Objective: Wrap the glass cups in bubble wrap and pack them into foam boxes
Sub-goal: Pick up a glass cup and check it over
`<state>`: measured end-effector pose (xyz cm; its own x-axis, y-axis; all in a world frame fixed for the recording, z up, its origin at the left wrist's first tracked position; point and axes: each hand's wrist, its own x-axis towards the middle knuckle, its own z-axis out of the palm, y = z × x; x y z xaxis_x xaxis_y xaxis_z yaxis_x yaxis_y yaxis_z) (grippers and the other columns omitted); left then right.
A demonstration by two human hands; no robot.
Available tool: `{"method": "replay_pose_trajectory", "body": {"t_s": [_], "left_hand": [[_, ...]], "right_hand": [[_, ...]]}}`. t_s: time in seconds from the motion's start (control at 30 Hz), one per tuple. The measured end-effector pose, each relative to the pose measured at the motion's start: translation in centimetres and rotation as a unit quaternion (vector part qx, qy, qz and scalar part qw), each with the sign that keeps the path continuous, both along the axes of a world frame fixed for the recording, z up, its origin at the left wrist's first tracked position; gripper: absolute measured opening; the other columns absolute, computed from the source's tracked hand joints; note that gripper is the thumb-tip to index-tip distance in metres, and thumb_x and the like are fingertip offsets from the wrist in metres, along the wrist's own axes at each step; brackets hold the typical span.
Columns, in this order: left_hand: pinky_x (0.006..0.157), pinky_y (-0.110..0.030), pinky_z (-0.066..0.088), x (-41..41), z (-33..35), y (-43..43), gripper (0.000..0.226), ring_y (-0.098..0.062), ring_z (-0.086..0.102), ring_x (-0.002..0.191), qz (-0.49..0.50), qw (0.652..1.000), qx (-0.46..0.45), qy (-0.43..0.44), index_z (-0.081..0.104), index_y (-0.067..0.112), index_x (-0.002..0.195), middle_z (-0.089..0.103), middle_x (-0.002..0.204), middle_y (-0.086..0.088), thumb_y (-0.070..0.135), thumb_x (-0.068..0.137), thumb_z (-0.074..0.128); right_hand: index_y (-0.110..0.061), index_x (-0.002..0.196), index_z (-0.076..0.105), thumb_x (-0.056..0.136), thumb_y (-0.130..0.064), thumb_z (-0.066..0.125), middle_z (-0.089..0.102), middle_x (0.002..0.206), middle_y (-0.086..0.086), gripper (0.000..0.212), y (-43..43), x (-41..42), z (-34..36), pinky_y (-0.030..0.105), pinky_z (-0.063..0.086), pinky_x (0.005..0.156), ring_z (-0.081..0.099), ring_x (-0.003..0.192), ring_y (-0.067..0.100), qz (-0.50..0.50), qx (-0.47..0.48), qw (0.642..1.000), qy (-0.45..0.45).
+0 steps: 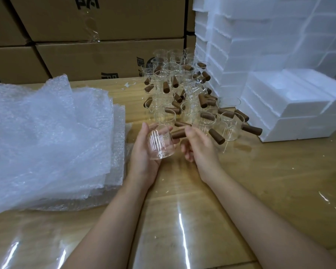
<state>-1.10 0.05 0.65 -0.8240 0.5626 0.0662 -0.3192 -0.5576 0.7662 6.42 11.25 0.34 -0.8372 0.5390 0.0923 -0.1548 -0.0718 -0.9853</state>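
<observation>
Head view: I hold one glass cup (160, 142) above the surface (211, 210), in front of me and just right of the bubble wrap stack (50, 136). It is a clear, straight-walled cylinder with a thick base. Bright white streaks run along its wall, though I cannot tell whether they are printed marks or reflections. A short brown wooden handle (177, 134) juts from its side.

The cup's long axis runs from the base, which is nearer me and lower, to the mouth, which is farther and higher, so the mouth faces up and away from me with a slight tilt. The handle points to my right, roughly crosswise to that axis.

My left hand (144, 154) cradles the cup from the left. The thumb lies up by the rim and the fingers curl round behind the wall. My right hand (200, 146) pinches the cup by the far tip of the handle between thumb and forefinger, and its other fingers curl loosely below.

Beyond my hands stands a crowded pile of cups (182, 94) of the same kind, with their handles sticking out every way. White foam boxes (289, 100) are stacked to its right, touching the nearest cups. Cardboard boxes (105, 26) form a wall at the back.
</observation>
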Motion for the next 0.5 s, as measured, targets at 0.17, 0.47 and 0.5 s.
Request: {"method": "replay_pose_trajectory", "body": {"t_s": [0.17, 0.47, 0.5], "left_hand": [[0.074, -0.043, 0.058, 0.2, -0.3, 0.6, 0.05, -0.026, 0.07, 0.085, 0.047, 0.991, -0.101, 0.068, 0.05, 0.021, 0.118, 0.067, 0.114, -0.01, 0.056, 0.084, 0.041], [0.082, -0.021, 0.049, 1.3, -1.1, 0.8, 0.031, -0.004, 0.059, 0.099, 0.162, 0.93, -0.221, 0.246, 0.051, 0.026, 0.11, 0.057, 0.113, 0.007, 0.033, 0.082, 0.064], [0.081, -0.019, 0.049, 1.4, -1.1, 0.9, 0.037, 0.0, 0.059, 0.096, 0.14, 0.932, -0.226, 0.246, 0.05, 0.024, 0.112, 0.057, 0.113, 0.007, 0.033, 0.079, 0.065]], "right_hand": [[-0.016, 0.085, 0.058, 0.097, -0.024, 0.052, 0.055, 0.052, -0.011, 0.016, -0.5, -0.2, 0.1, 0.012, 0.039, 0.045, 0.048, 0.047, -0.001, -0.024, 0.004, 0.999, 0.029], [-0.03, 0.099, 0.053, 0.09, -0.036, 0.054, 0.059, 0.084, -0.006, 0.01, -0.9, 0.2, 0.0, 0.033, 0.05, 0.075, 0.059, 0.079, 0.011, -0.158, 0.161, 0.961, 0.157], [-0.031, 0.101, 0.053, 0.09, -0.037, 0.054, 0.06, 0.088, -0.01, 0.013, -1.0, 0.2, 0.0, 0.027, 0.049, 0.077, 0.06, 0.083, 0.006, -0.155, 0.187, 0.956, 0.164]]}}
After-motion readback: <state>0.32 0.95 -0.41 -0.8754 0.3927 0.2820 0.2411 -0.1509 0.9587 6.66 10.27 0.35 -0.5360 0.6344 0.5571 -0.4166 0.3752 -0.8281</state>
